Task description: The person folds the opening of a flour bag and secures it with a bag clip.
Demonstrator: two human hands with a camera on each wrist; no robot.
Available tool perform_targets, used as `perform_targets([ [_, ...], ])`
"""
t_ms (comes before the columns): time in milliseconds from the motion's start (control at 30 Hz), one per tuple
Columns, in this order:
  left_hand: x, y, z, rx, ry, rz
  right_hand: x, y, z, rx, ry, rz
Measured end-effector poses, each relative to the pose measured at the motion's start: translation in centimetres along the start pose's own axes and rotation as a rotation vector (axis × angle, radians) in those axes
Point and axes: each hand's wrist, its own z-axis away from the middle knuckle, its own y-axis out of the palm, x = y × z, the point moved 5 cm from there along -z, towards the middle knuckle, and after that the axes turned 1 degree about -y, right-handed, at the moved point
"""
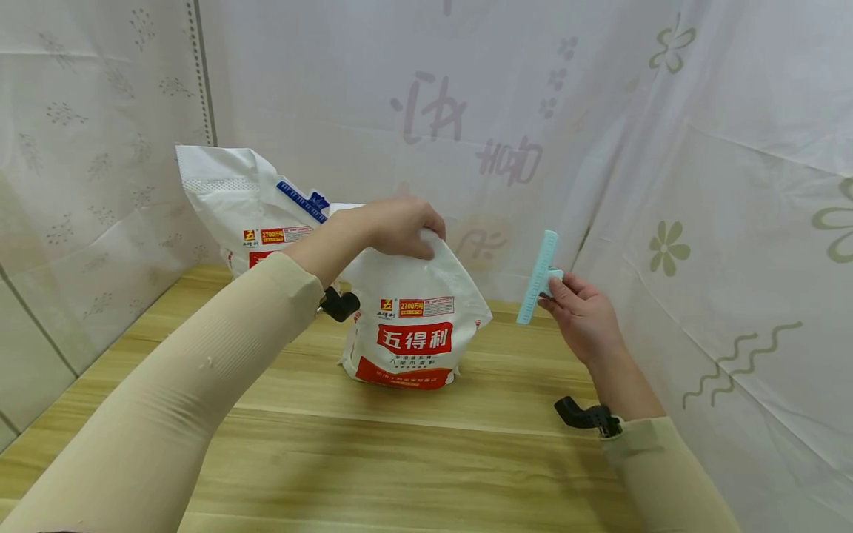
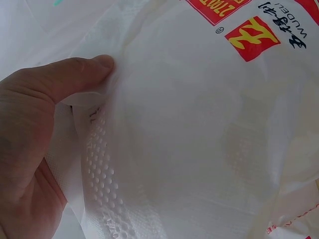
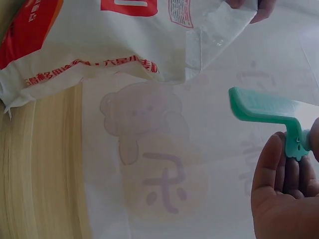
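A white flour bag (image 1: 460, 296) with red print stands on the table, its top folded over. My left hand (image 1: 403, 226) grips that folded top from above. In the left wrist view, the thumb presses on the plastic (image 2: 174, 99) near a dotted strip, while the other fingers are hidden behind the fold. Off to the right of the bag, my right hand (image 1: 586, 318) holds a light teal bag clip (image 1: 538, 277) in the air, pinching its handle between thumb and fingers. The right wrist view shows the clip's long bar (image 3: 264, 107) extending from the hand toward the bag.
Behind and left of the bag stands a second white flour bag (image 1: 223, 185), with a dark blue clip (image 1: 301, 201) at its upper right edge. The wooden table (image 1: 320, 466) is bordered by pale printed curtains (image 1: 320, 89) at the back and sides.
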Motion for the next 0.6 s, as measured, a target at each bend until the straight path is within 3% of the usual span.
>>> perform_targets([
  [300, 0.0, -0.1, 0.0, -0.004, -0.008, 0.001, 1.0, 0.3, 0.0, -0.082, -0.049, 0.006],
  [600, -0.1, -0.1, -0.2, -0.003, 0.005, -0.005, 1.1, -0.2, 0.1, -0.118, -0.039, -0.026],
])
